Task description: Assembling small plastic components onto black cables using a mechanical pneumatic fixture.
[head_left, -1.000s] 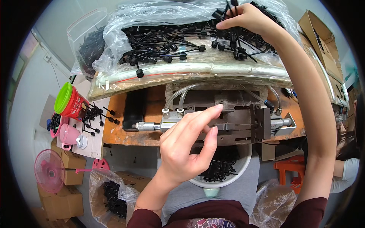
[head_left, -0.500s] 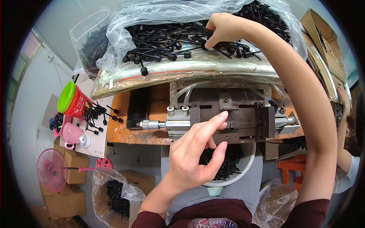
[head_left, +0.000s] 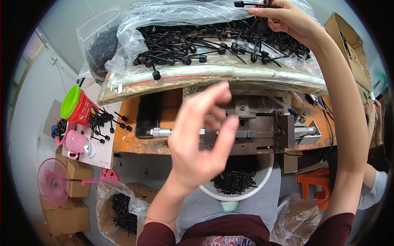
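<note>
High at the back, my right hand grips a few thin black rods with knobbed ends. It is above a heap of similar black rods lying on a clear plastic bag. My left hand is slightly blurred over the bench fixture, its thumb and fingers apart and nothing visible in it. Beneath and beside it is a dark metal fixture with sliding jaws and an air cylinder at either side. My left hand covers the left cylinder's body. Below the fixture, a white basin on my lap holds more black pieces.
To the left are a red bucket with a green rim, a pink cup and a pink fan. An orange stool stands at lower right. Another person's arm shows at the far right beside a cardboard box.
My right hand has lifted from the heap, moving up and right with rods in its grip. My left hand has moved up and left, away from the fixture's middle.
</note>
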Demonstrator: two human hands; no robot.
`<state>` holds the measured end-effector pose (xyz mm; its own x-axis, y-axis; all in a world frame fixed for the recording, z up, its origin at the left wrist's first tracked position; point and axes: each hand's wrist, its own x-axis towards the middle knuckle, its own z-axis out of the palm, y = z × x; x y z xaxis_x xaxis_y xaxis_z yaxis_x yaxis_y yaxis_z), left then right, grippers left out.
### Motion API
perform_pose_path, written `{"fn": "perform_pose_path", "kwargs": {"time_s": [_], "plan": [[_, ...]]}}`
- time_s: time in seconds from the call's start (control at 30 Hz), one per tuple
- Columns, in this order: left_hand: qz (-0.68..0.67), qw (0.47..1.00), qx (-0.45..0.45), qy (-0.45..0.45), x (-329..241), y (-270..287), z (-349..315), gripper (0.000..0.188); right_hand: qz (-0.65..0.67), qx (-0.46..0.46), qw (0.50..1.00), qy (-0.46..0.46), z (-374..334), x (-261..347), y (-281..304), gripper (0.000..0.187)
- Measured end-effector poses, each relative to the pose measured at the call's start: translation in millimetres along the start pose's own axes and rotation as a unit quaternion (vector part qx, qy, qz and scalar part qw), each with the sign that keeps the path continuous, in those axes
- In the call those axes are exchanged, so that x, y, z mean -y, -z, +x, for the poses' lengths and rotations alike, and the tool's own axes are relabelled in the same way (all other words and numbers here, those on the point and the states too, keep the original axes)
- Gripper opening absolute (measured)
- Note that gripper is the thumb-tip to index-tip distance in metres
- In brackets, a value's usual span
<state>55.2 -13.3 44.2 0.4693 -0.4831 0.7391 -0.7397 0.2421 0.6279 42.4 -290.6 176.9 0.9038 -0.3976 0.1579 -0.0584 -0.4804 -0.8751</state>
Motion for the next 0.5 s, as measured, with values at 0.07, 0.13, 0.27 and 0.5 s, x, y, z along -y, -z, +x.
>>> {"fn": "perform_pose_path", "kwargs": {"time_s": [0.07,0.13,0.27,0.5], "plan": [[-0.032,0.997,-0.066,0.002,12.5,-8.1,24.1,0.045,-0.053,-0.025,0.998,-0.015,-14.3,5.0,-6.0,0.023],[-0.051,0.992,-0.111,-0.009,23.8,-20.1,58.0,0.046,-0.129,-0.006,0.988,0.08,-18.8,-3.1,-1.9,0.031],[-0.017,0.996,-0.078,-0.05,59.5,-36.3,112.0,0.047,-0.205,0.037,0.967,0.149,-24.9,-6.3,-13.6,0.031],[0.003,0.999,-0.041,-0.031,43.3,-20.0,101.8,0.023,-0.198,0.015,0.973,0.118,-25.5,-20.6,-3.4,0.029]]}}
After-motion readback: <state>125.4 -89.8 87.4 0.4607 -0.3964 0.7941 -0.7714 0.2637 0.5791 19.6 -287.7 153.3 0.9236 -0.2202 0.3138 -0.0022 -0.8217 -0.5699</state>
